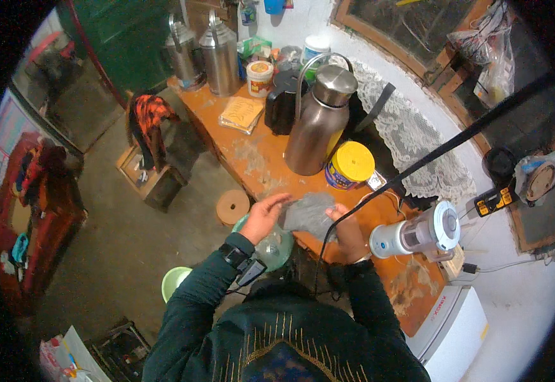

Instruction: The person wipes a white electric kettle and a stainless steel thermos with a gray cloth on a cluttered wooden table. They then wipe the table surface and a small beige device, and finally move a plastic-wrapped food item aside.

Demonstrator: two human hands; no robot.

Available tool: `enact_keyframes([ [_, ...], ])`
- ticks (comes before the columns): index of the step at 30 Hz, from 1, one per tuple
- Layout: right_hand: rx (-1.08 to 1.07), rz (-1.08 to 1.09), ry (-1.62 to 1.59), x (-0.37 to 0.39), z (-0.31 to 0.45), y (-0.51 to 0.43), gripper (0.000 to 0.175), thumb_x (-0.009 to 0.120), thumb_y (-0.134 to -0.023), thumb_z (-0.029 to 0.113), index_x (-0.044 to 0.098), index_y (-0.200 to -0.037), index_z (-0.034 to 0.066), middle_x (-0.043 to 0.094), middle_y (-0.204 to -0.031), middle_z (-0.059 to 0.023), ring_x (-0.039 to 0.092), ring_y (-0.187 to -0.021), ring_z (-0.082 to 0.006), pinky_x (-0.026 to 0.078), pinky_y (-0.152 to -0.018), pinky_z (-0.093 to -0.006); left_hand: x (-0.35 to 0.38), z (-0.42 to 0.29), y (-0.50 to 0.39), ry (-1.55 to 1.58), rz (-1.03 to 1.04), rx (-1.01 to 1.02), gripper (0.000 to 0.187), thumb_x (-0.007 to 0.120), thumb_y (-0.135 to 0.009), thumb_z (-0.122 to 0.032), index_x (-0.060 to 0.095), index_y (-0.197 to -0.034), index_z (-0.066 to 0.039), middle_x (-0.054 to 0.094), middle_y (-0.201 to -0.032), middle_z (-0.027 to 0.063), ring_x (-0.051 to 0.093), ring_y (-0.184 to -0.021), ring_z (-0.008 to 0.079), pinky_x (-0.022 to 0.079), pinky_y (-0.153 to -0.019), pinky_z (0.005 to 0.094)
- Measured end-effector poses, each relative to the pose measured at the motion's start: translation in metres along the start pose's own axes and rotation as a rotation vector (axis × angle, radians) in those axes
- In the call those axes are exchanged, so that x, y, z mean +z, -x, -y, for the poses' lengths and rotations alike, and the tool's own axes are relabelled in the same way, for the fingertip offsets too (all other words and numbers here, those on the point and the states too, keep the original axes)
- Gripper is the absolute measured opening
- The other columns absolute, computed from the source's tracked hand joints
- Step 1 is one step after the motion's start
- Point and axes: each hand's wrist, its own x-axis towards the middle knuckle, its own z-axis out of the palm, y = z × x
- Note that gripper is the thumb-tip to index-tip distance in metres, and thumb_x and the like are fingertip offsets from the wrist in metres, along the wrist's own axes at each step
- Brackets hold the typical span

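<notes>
A crumpled grey sheet, thin cloth or plastic [310, 215], is between my hands above the front edge of the wooden table [253, 157]. My right hand [349, 234] pinches its right side between thumb and fingers. At its left edge is my left hand [264, 217], fingers stretched towards it; whether they grip it cannot be made out. Behind the sheet stand a tub with a yellow lid [351, 162] and a large steel thermos flask [318, 124]. A white blender [416, 231] is right of my right hand. Below my left hand is a translucent green basin [275, 250].
A black cable [430, 155] crosses the view down past my right hand. Further back are a black kettle [280, 102], wrapped packets [241, 114] and two more steel flasks [218, 57]. A round stool [232, 207], a pale green bucket [175, 282] and a wooden chair [151, 167] stand on the floor.
</notes>
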Motion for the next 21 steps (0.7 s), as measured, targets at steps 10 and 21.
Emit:
enact_keyframes([
  [10,-0.531,0.016,-0.098,-0.019,0.124,-0.043,0.021,0.056,-0.094,0.014,0.059,-0.111,0.0028,0.057,-0.096,0.0025,0.052,-0.089,-0.0079,0.042,-0.082,-0.0225,-0.021,-0.103,-0.133,-0.187,-0.256,0.427,0.04,0.051,-0.098,-0.015,0.045,-0.135,-0.001,0.057,-0.124,0.0125,0.057,-0.108,0.0186,0.043,-0.096,0.0309],
  [21,-1.327,-0.282,0.514,0.005,0.254,-0.124,0.026,0.062,-0.089,0.022,0.061,-0.103,-0.0006,0.058,-0.109,-0.0091,0.053,-0.104,-0.0219,0.043,-0.091,-0.0328,-0.007,-0.135,-0.246,-0.245,-0.365,0.339,0.057,0.046,-0.099,-0.032,0.033,-0.143,0.002,0.044,-0.14,0.0196,0.042,-0.128,0.0258,0.031,-0.107,0.0326],
])
